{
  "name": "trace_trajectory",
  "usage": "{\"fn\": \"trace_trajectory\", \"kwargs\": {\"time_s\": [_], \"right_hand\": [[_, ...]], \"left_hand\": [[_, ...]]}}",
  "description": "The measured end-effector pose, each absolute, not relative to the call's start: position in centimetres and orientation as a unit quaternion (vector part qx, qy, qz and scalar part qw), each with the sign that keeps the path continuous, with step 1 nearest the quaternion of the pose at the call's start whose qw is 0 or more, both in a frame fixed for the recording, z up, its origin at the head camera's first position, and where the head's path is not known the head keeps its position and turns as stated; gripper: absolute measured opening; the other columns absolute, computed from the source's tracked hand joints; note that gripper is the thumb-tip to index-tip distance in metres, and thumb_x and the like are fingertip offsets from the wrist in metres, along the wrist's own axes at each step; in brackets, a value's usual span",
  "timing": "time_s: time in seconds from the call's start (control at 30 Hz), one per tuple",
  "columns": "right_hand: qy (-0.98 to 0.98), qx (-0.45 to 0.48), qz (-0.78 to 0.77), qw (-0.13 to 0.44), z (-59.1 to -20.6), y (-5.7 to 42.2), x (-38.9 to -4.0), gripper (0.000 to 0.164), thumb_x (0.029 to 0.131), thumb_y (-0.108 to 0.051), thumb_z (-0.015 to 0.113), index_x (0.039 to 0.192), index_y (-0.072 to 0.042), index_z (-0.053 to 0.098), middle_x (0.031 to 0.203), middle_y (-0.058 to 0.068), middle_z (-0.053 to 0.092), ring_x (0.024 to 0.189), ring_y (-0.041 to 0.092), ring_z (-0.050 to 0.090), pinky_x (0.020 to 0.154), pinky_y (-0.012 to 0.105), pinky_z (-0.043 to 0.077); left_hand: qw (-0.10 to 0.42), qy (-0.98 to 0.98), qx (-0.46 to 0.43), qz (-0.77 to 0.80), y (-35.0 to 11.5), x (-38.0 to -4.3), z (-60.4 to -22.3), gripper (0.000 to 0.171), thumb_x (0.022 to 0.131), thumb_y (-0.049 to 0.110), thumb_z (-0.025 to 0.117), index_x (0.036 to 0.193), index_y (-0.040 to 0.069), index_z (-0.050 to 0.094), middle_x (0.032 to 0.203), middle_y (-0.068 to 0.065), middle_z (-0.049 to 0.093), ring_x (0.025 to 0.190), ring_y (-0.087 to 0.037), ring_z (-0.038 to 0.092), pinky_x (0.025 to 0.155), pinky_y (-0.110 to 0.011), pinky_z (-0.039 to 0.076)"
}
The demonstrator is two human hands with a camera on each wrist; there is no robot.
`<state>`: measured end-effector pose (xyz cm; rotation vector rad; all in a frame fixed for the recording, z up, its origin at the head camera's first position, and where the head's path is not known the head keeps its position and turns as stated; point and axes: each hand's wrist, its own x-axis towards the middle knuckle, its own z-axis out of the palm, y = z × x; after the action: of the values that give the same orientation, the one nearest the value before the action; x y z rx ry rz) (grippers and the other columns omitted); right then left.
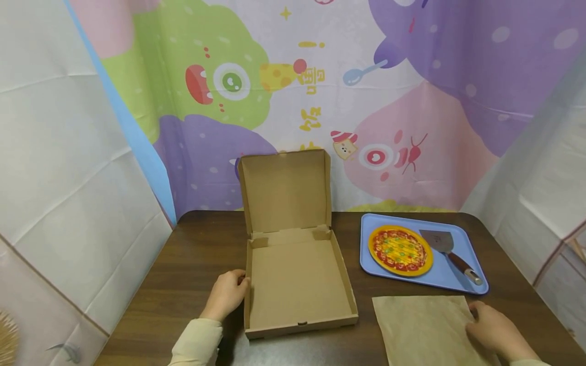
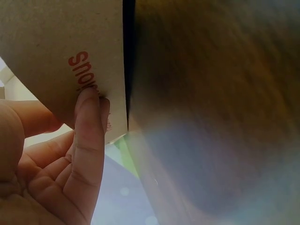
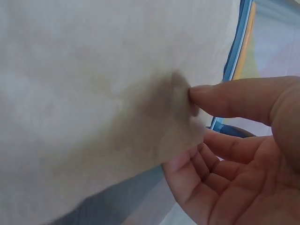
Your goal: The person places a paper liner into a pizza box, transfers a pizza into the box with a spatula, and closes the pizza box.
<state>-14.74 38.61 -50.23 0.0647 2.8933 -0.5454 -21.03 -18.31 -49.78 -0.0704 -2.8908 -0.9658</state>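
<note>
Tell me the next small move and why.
Probably lift the paper over the box: the right hand pinches the paper's edge, the left hand grips the box's side, the lid stands open, and the box is unlined.

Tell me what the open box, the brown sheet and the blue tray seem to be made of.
Box: matte brown cardboard, judging by its folded walls and creased hinge. Sheet: dull paper, from its thin edge and slight wrinkles; any coating is unclear. Tray: probably smooth plastic, given its even colour and rounded raised rim.
</note>
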Motion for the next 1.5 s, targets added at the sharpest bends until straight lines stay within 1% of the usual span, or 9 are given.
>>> {"fn": "trace_trajectory", "kwargs": {"time_s": [0.17,0.27,0.4,0.5,0.73,0.9,1.07,1.23,1.5], "right_hand": [[0.975,0.028,-0.197,0.1,-50.14,38.68,-14.65,0.042,0.078,-0.01,0.063,0.11,0.015,0.055,0.101,0.032,0.064,0.09,0.04,0.062,0.076,0.055,0.049],[0.973,0.031,-0.204,0.1,-50.16,38.7,-14.55,0.038,0.078,-0.01,0.063,0.107,0.013,0.056,0.091,0.022,0.065,0.082,0.031,0.06,0.071,0.047,0.049],[0.97,0.034,-0.22,0.098,-50.27,38.7,-14.56,0.029,0.079,-0.01,0.063,0.1,0.009,0.059,0.083,0.007,0.064,0.077,0.021,0.057,0.066,0.037,0.047],[0.968,0.033,-0.231,0.09,-50.3,38.62,-14.6,0.021,0.079,-0.01,0.065,0.093,0.005,0.06,0.08,0.003,0.061,0.074,0.017,0.055,0.064,0.034,0.045],[0.964,0.036,-0.254,0.074,-50.25,38.42,-14.38,0.01,0.08,-0.01,0.064,0.083,-0.001,0.058,0.071,0.0,0.049,0.066,0.014,0.045,0.057,0.026,0.036],[0.961,0.033,-0.265,0.074,-50.24,38.36,-14.32,0.008,0.084,-0.009,0.062,0.081,-0.002,0.061,0.07,-0.001,0.049,0.064,0.011,0.044,0.057,0.024,0.035],[0.959,0.03,-0.271,0.072,-50.04,38.3,-14.27,0.011,0.088,-0.01,0.061,0.078,-0.005,0.061,0.069,-0.002,0.048,0.061,0.008,0.041,0.057,0.024,0.033],[0.959,0.023,-0.276,0.058,-49.96,38.3,-14.09,0.014,0.091,-0.009,0.057,0.078,-0.006,0.061,0.068,-0.001,0.048,0.059,0.006,0.04,0.056,0.023,0.033],[0.956,0.019,-0.292,0.022,-49.63,38.09,-13.95,0.012,0.093,-0.008,0.06,0.081,-0.003,0.063,0.071,0.0,0.054,0.06,0.003,0.041,0.055,0.023,0.036]], "left_hand": [[0.046,-0.947,-0.023,-0.316,-18.33,-20.92,-49.74,0.027,0.091,0.012,0.061,0.108,-0.007,0.069,0.091,-0.014,0.073,0.074,-0.018,0.063,0.069,-0.038,0.054],[0.044,-0.947,-0.024,-0.316,-18.41,-20.84,-49.76,0.027,0.091,0.012,0.061,0.109,-0.008,0.069,0.092,-0.015,0.073,0.075,-0.019,0.064,0.07,-0.04,0.054],[0.045,-0.948,-0.026,-0.315,-18.47,-20.79,-49.76,0.026,0.091,0.011,0.061,0.108,-0.007,0.07,0.092,-0.015,0.073,0.075,-0.019,0.063,0.07,-0.04,0.054],[0.048,-0.948,-0.029,-0.314,-18.49,-20.82,-49.79,0.026,0.091,0.011,0.061,0.108,-0.007,0.07,0.09,-0.014,0.073,0.073,-0.018,0.062,0.068,-0.038,0.053],[0.05,-0.947,-0.037,-0.316,-18.44,-20.92,-49.88,0.026,0.091,0.011,0.061,0.108,-0.007,0.069,0.09,-0.014,0.073,0.075,-0.019,0.064,0.07,-0.039,0.054],[0.048,-0.946,-0.038,-0.318,-18.4,-20.97,-49.96,0.027,0.091,0.011,0.061,0.109,-0.008,0.069,0.092,-0.015,0.074,0.077,-0.02,0.065,0.071,-0.04,0.055],[0.048,-0.946,-0.036,-0.32,-18.36,-20.93,-49.92,0.027,0.091,0.011,0.061,0.109,-0.008,0.069,0.089,-0.013,0.073,0.075,-0.018,0.064,0.069,-0.038,0.054],[0.049,-0.946,-0.035,-0.318,-18.32,-20.92,-49.89,0.027,0.091,0.011,0.061,0.109,-0.008,0.069,0.09,-0.014,0.073,0.077,-0.02,0.065,0.07,-0.04,0.054],[0.046,-0.945,-0.035,-0.32,-18.23,-20.87,-49.79,0.028,0.092,0.011,0.06,0.111,-0.009,0.068,0.094,-0.017,0.074,0.082,-0.023,0.068,0.073,-0.042,0.055]]}}
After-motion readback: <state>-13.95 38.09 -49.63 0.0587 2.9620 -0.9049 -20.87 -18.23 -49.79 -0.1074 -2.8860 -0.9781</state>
